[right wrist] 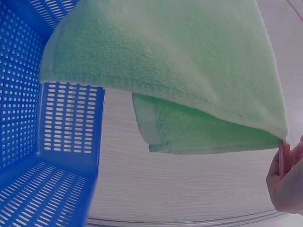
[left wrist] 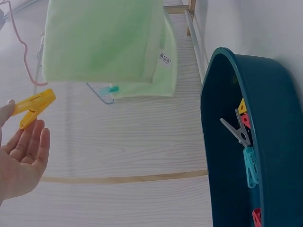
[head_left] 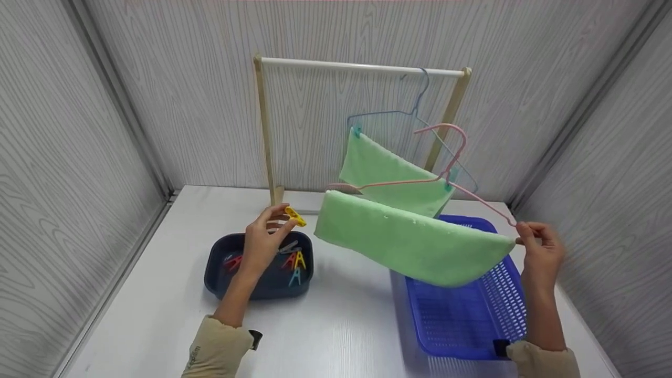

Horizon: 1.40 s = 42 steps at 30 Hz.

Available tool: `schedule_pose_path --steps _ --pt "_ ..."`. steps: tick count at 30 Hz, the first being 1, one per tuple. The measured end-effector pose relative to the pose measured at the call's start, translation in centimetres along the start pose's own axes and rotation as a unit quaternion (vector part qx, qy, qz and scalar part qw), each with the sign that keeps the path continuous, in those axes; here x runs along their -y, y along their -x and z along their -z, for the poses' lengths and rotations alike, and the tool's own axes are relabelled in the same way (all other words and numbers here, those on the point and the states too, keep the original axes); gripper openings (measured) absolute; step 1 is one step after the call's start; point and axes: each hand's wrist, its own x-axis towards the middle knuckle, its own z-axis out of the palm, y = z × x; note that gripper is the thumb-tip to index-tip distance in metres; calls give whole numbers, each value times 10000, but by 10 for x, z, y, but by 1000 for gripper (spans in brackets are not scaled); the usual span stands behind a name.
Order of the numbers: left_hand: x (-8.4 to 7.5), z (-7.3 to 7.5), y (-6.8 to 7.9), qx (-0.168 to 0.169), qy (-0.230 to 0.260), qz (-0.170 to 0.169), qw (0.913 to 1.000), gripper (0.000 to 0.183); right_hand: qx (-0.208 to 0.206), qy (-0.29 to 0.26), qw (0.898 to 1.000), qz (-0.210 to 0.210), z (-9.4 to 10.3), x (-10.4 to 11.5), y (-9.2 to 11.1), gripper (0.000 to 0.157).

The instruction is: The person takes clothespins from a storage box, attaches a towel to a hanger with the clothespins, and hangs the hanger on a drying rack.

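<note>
A yellow clothespin (head_left: pixel 295 216) is pinched between the thumb and fingers of my left hand (head_left: pixel 262 237), over the dark basin. In the left wrist view the clothespin (left wrist: pixel 35 101) points toward the towel's lower edge. My right hand (head_left: pixel 543 257) grips the right end of a pink hanger (head_left: pixel 399 182) together with the corner of a light green towel (head_left: pixel 415 239). Folded over the hanger's lower bar, the towel hangs above the blue basket. The pink hook stands up free in the air. In the right wrist view, fingers (right wrist: pixel 274 168) press round the pink wire.
Behind, a blue hanger (head_left: pixel 380 113) hangs from a white rod (head_left: pixel 336 64), a second green towel (head_left: pixel 388 163) clipped on it with teal clothespins. A dark basin (head_left: pixel 215 283) holds several coloured clothespins. At right stands a blue perforated basket (head_left: pixel 446 315).
</note>
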Motion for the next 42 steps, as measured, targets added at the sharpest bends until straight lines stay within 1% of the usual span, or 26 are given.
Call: schedule_pose_path --steps 3,6,9,14,19,21,22,26,29,35,38,42 --pt "-2 1 0 6 36 55 10000 37 148 43 9998 88 -1 -1 1 16" --pt "-4 3 -1 16 70 48 10000 37 252 127 9994 182 -2 -1 2 13" --pt "-7 3 -1 30 109 -99 9999 38 279 134 9993 196 -3 -1 4 12" --pt "-13 2 0 48 158 -357 9992 38 315 59 9993 212 -5 -1 5 18" --pt "-18 1 -1 100 195 -430 9988 36 268 -21 9995 133 -6 -2 5 16" --pt "-20 0 -1 125 260 -468 9985 35 268 27 9996 118 -7 -3 5 16" --pt "-22 0 -1 139 299 -497 9982 35 273 62 9995 119 -7 -3 6 15" --pt "-45 0 1 203 308 -620 9974 34 313 239 9991 163 -8 -3 6 14" --pt "-60 0 3 242 195 -682 9972 33 337 157 9991 216 -9 -1 6 13" --pt "-64 -2 1 299 220 -808 9960 33 400 -165 9986 288 -14 1 6 6" --pt "-63 -3 1 322 258 -829 9957 34 430 -203 9985 279 -15 2 7 7" --pt "-62 -4 1 326 245 -820 9958 34 477 -115 9983 314 -16 1 6 8"
